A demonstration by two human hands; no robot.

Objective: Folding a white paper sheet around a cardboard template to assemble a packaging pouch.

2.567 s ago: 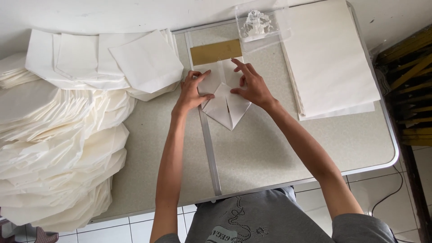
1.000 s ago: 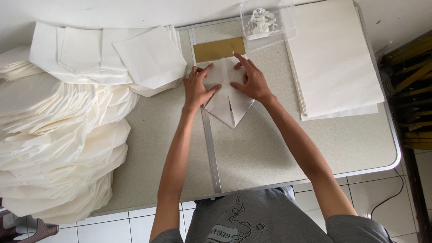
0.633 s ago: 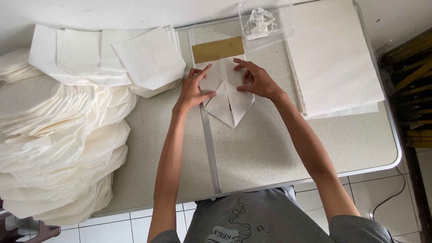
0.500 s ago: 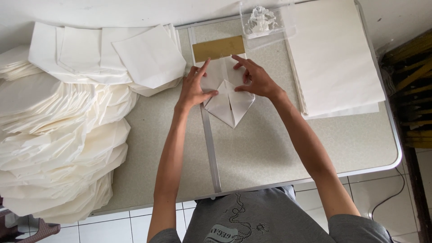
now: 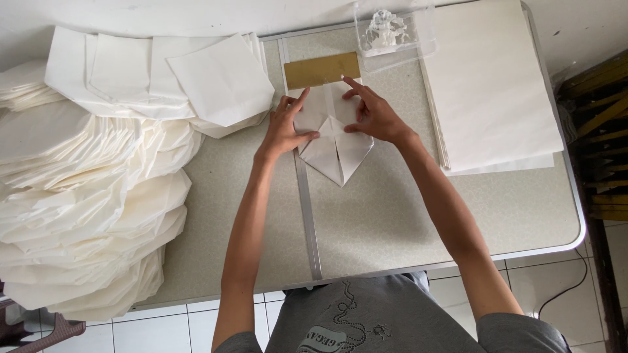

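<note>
Fingers of my left hand (image 5: 286,129) and right hand (image 5: 371,116) lie spread, pressing the folded white paper (image 5: 333,140) just below the gold card (image 5: 322,70).

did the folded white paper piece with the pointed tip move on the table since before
No. The folded white paper piece keeps its place just below the gold rectangular card, beside the table's metal seam.

There is a single view, from a camera on the person's head, looking almost straight down from above the near edge of the table (image 5: 392,216). It sits high enough to take in nearly the whole tabletop, both forearms, the person's lap and a strip of tiled floor (image 5: 196,327) below. The far wall runs along the top edge.
</note>
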